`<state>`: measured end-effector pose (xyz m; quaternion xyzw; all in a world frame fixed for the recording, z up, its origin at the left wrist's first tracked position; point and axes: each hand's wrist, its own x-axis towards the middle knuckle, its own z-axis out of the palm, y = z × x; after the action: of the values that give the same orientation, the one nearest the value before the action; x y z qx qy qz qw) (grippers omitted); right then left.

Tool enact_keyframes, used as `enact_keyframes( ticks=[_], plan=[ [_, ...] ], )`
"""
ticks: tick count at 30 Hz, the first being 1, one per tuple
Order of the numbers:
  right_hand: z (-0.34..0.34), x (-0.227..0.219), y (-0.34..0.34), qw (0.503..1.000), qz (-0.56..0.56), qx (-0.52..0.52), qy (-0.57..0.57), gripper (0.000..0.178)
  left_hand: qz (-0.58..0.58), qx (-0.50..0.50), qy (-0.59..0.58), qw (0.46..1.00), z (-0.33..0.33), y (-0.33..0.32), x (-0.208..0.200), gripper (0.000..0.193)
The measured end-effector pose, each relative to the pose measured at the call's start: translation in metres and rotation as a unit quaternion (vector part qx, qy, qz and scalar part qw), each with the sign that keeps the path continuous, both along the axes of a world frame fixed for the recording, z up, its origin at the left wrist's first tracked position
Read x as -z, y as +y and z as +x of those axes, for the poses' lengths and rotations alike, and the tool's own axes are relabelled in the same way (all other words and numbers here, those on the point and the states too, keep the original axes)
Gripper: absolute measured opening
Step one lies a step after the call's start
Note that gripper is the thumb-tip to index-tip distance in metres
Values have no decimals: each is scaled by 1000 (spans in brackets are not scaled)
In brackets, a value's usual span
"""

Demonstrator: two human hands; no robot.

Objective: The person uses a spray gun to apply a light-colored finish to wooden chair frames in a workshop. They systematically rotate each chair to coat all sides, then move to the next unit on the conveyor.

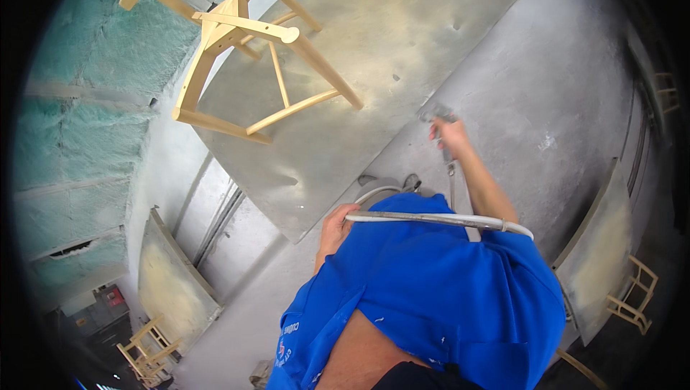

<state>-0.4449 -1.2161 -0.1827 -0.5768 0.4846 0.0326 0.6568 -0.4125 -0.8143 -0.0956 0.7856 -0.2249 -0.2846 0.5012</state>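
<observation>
My right hand (pixel 453 136) is closed around the handle of a spray gun (pixel 438 112), held out in front of me beside the large table's edge. A hose joins the gun below the grip. My left hand (pixel 335 228), near my waist, is closed on a pale hose (pixel 431 218) that runs across my body to the right. Ahead and left, a bare light-wood chair frame (pixel 279 34) stands on the stained table (pixel 402 31). The gun and the chair are apart, and no spray shows clearly.
Teal filter-like sheeting (pixel 93 153) covers the left wall. Stained panels stand at lower left (pixel 169 282) and lower right (pixel 600 250), with wooden chair frames by them (pixel 149 350) (pixel 636 293). Grey floor (pixel 560 95) lies to my right.
</observation>
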Motion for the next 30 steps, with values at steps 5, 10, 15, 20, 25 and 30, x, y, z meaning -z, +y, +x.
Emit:
enact_keyframes(
  ticks=[5,10,15,20,25,30],
  plan=[
    [-17,-113,-19,910,180,59,-369,46,34,53,4,998,44,-27,-6,25],
    [19,-176,-41,861,195,27,-469,54,40,69,5,997,69,-55,-13,27],
    [96,-153,-82,954,55,-82,-284,60,-2,4,44,999,66,-89,-6,27],
    [194,-117,-113,925,30,-295,-240,58,1,-141,42,989,41,-149,-4,18],
    [287,-108,-129,834,-16,-467,-294,54,28,-262,84,961,13,-220,-17,16],
    [325,-87,-116,869,-119,-350,-328,56,64,-268,45,960,1,-253,-36,20]
  ],
)
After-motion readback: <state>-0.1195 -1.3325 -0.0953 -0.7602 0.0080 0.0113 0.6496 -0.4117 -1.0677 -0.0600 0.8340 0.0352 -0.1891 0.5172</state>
